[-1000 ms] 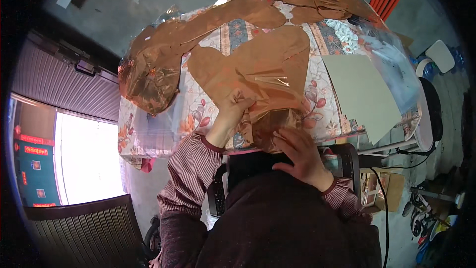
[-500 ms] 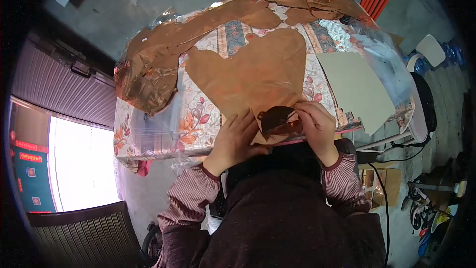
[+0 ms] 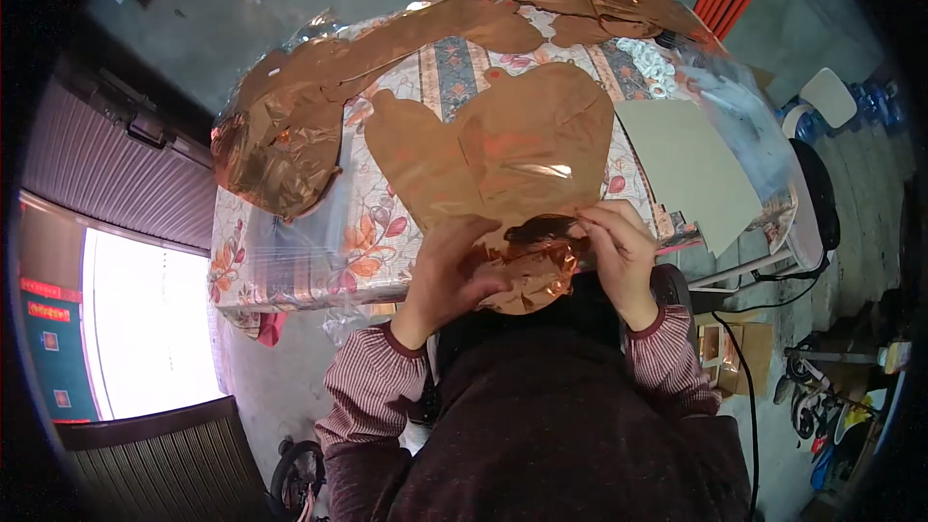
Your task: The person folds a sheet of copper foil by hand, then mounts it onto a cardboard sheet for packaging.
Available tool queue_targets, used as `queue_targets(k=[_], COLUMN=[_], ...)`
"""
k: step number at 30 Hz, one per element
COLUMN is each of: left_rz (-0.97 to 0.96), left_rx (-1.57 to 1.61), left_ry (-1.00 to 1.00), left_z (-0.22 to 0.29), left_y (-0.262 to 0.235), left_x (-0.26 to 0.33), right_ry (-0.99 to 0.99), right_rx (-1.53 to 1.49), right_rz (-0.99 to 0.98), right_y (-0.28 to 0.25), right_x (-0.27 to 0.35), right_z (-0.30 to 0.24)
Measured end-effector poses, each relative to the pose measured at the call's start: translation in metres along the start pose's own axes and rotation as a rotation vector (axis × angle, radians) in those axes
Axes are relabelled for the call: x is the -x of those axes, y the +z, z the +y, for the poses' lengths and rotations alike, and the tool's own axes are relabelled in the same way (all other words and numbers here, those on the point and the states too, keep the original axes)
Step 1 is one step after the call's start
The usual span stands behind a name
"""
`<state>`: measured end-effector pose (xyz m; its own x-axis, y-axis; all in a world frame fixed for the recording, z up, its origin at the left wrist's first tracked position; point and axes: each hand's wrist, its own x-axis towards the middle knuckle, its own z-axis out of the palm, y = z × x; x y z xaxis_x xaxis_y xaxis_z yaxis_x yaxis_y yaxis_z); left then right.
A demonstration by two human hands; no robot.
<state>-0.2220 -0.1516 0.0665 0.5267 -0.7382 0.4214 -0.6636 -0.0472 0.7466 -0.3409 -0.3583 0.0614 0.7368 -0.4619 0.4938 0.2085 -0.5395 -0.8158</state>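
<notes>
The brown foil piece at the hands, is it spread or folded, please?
Mostly spread: the foil piece lies flat on the tablecloth, except its crinkled near end at the right hand.

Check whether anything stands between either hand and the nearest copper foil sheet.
Nothing visible does: the right hand pinches the copper foil sheet at its near end; the left hand touches it there too.

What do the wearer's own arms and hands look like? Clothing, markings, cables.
Left hand and right hand: bare, no gloves. Both forearms: loose, puffy lower sleeves, finely striped in dull red and pale, gathered at plain dark red cuffs. Above them, dark maroon upper sleeves. No cables or printed markings visible on either arm.
</notes>
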Motion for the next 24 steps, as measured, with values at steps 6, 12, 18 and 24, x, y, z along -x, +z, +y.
queue_targets(k=[6, 12, 18, 24], left_rz=[0.135, 0.137, 0.075, 0.071], left_rx=[0.050, 0.252, 0.274, 0.389], left_ry=[-0.163, -0.457, -0.460, -0.561], left_z=[0.006, 0.012, 0.008, 0.016], left_y=[0.027, 0.029, 0.031, 0.031], left_x=[-0.021, -0.025, -0.023, -0.027], right_ry=[-0.026, 0.134, 0.241, 0.278], right_rx=[0.017, -0.087, -0.263, -0.337], right_rz=[-0.057, -0.020, -0.005, 0.013], right_y=[0.004, 0.001, -0.005, -0.004], right_x=[-0.003, -0.002, -0.005, -0.014], right_z=[-0.008, -0.012, 0.002, 0.014])
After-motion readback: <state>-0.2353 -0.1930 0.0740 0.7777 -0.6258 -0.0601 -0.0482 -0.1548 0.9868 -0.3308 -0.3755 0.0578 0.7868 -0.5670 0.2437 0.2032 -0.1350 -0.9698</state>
